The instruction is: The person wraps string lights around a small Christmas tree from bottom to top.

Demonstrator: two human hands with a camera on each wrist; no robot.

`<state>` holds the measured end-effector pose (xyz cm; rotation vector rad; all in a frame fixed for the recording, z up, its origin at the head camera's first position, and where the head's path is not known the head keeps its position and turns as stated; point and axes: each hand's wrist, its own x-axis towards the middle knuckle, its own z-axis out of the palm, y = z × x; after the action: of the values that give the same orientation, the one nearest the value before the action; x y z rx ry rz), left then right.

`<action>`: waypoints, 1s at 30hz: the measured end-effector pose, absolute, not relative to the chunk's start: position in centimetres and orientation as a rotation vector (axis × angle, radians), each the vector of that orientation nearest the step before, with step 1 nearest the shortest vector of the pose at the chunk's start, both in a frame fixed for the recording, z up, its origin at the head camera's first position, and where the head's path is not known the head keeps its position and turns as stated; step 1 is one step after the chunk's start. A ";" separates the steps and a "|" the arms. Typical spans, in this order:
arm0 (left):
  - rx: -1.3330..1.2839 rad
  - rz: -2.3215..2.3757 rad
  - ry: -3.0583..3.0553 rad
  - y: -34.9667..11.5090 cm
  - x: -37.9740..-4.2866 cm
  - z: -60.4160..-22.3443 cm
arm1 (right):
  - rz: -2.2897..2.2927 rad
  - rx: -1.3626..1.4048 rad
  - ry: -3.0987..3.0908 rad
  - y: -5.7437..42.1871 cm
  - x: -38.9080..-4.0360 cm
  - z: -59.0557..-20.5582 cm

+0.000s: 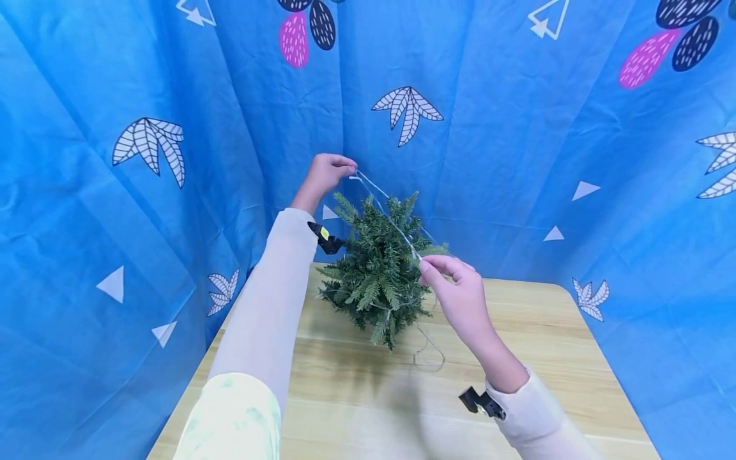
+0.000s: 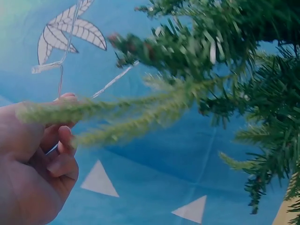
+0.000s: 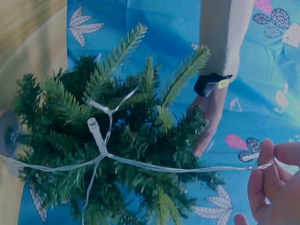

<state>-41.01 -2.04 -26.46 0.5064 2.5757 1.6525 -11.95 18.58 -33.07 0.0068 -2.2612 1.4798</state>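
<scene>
A small artificial Christmas tree [image 1: 376,268] with dense green branches stands between my hands. My left hand [image 1: 329,172] is raised beyond the tree's upper left side and pinches a thin, clear string light wire [image 1: 407,240]. In the left wrist view a blurred light-green branch crosses in front of that hand's fingers [image 2: 65,164]. Nearer to me, at the tree's right, my right hand [image 1: 457,291] pinches the same string between thumb and forefinger. The wire spans the treetop between both hands. A small clear bulb [image 3: 95,131] shows on it in the right wrist view.
More wire [image 1: 382,308] runs around the tree's lower branches. A loose loop of wire [image 1: 429,370] hangs or lies at the tree's front right. Beneath is a light wooden table [image 1: 517,332], enclosed by a patterned blue curtain [image 1: 489,160] behind and at both sides.
</scene>
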 end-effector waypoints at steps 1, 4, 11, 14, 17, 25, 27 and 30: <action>0.493 1.676 2.557 -2.1 -41.2 -26.8 | 1.483 0.008 -2.265 18.4 -12.1 -33.1; 0.467 1.737 2.501 -2.5 -41.5 -27.7 | 1.490 0.018 -2.266 17.8 -12.3 -33.3; 0.446 1.848 2.398 -3.2 -41.9 -29.2 | 1.481 0.056 -2.228 17.0 -12.7 -33.3; 0.424 1.906 2.338 -3.5 -42.1 -30.0 | 1.496 0.072 -2.196 16.6 -12.7 -32.9; 0.414 1.948 2.287 -3.9 -42.0 -30.5 | 1.507 0.085 -2.176 16.0 -12.5 -32.4; 0.386 2.048 2.118 -5.2 -40.1 -29.8 | 1.521 0.162 -2.134 14.1 -12.6 -31.6; 0.379 2.076 2.080 -5.2 -40.4 -30.2 | 1.518 0.190 -2.125 13.6 -12.6 -31.5; 0.380 2.114 2.036 -5.2 -41.1 -30.9 | 1.522 0.236 -2.119 12.9 -12.5 -31.3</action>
<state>-41.11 -5.16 -30.89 0.3802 2.0362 2.1139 -12.47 12.88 -31.31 0.2359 -2.1186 1.5220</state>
